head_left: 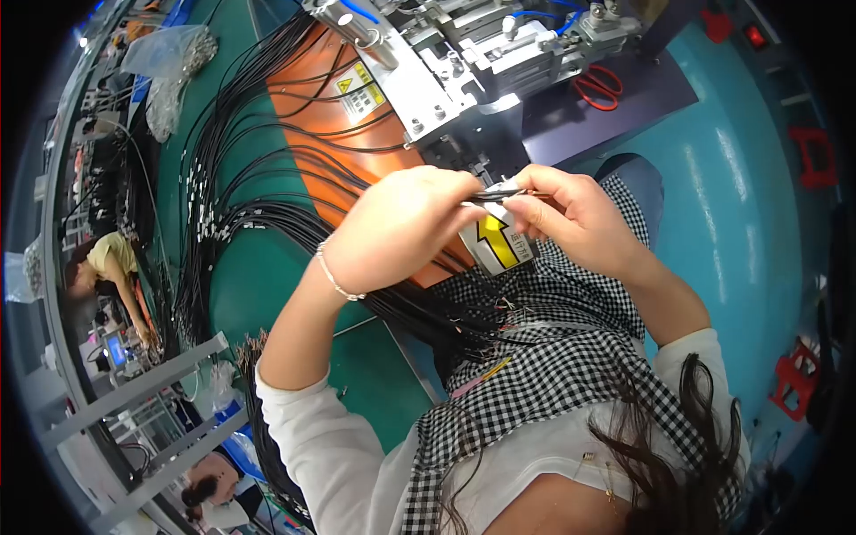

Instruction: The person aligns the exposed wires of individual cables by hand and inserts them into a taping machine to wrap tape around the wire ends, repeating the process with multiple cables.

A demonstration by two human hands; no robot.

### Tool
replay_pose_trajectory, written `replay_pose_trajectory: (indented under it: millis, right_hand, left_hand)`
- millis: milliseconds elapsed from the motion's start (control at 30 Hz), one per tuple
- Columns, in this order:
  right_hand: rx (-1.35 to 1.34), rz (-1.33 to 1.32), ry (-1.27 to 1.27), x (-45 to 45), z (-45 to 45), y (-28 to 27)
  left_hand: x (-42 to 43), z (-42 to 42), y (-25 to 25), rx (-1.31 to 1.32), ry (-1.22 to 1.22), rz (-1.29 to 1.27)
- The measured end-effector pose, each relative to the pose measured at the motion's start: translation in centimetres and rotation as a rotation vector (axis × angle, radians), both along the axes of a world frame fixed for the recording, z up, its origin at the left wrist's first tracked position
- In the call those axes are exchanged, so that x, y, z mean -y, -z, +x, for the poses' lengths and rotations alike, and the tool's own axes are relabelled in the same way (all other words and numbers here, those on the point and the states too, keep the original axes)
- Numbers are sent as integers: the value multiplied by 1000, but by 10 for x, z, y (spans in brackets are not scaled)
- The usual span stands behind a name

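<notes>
In front of the machine, my left hand and my right hand meet with a small gap between them. Thin black cables span that gap, and the fingers of both hands are closed around them. How many cables there are, and their exact ends, is hidden by the fingers. Just below the held cables is a white label with a yellow arrow. A thick bunch of black cables runs under my left wrist to my lap, where stripped wire ends show on the checked apron.
A metal machine stands on an orange base ahead of me. Many black cables with white ends lie across the green table. Red-handled scissors rest right of the machine. Another person works at far left.
</notes>
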State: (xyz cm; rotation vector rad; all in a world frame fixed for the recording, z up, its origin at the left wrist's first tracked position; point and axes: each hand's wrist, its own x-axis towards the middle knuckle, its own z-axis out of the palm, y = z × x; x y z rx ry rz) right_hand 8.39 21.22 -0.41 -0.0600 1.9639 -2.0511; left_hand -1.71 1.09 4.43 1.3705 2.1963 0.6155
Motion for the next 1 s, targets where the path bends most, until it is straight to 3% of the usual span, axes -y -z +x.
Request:
replay_pose_trajectory:
  millis: [67,100,200,233,333,633,767,867,900,1000]
  right_hand:
    - [-100,301,-88,-3,-6,-5]
    - [-98,306,-84,-3,-8,-3]
    - [-39,-84,115,0,-18,10]
    - [-40,-78,129,-2,-21,11]
    - [-20,-361,110,-4,-24,14]
    - [-2,-370,158,-2,-27,13]
    - [-49,-275,166,-3,-28,14]
    - [-411,94,6,-5,-31,9]
    - [-412,92,4,-3,-31,9]
    - [-505,273,261,7,-29,7]
  left_hand:
    - [-7,4,3,-53,69,24]
    - [-8,4,2,-53,73,29]
    - [-16,3,-7,379,-244,-126]
    - [-16,3,-3,378,-229,-123]
    - [-7,13,22,514,-430,281]
    - [-10,23,30,640,-611,540]
    - [-7,22,29,412,-461,461]
    - [-10,19,8,745,-612,348]
    - [-8,17,8,743,-614,348]
    - [-5,5,7,960,-564,302]
